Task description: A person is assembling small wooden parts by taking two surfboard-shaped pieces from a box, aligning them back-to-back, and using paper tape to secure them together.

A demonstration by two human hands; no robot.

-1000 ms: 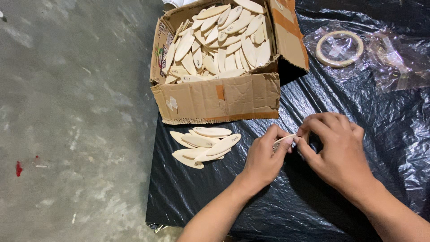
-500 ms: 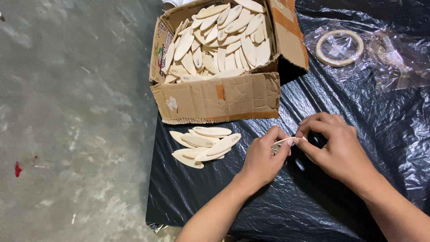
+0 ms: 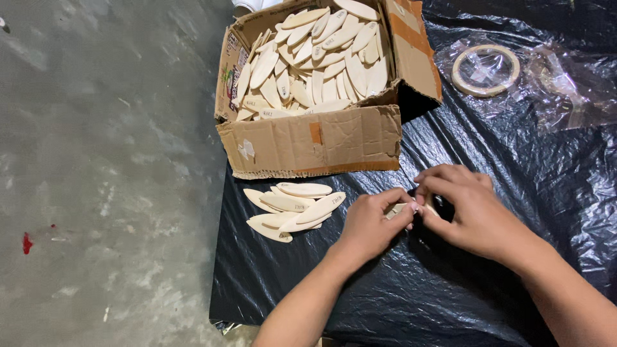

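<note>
My left hand (image 3: 369, 225) and my right hand (image 3: 469, 215) meet over the black plastic sheet (image 3: 385, 295), pinching one pale oval wooden piece (image 3: 396, 209) between their fingertips. Most of that piece is hidden by the fingers. Just left of my left hand lies a small pile of the same wooden pieces (image 3: 292, 207). Behind it stands an open cardboard box (image 3: 315, 138) filled with several more of these flat pieces.
A roll of tape (image 3: 485, 69) lies on clear crinkled plastic wrap (image 3: 565, 90) at the back right. The black sheet covers a low surface whose left edge (image 3: 218, 257) borders a grey concrete floor (image 3: 96, 173).
Both hands have stayed together on the wooden piece, shifting only slightly; my right hand's fingers have closed further over it. The pile and box are unchanged.
</note>
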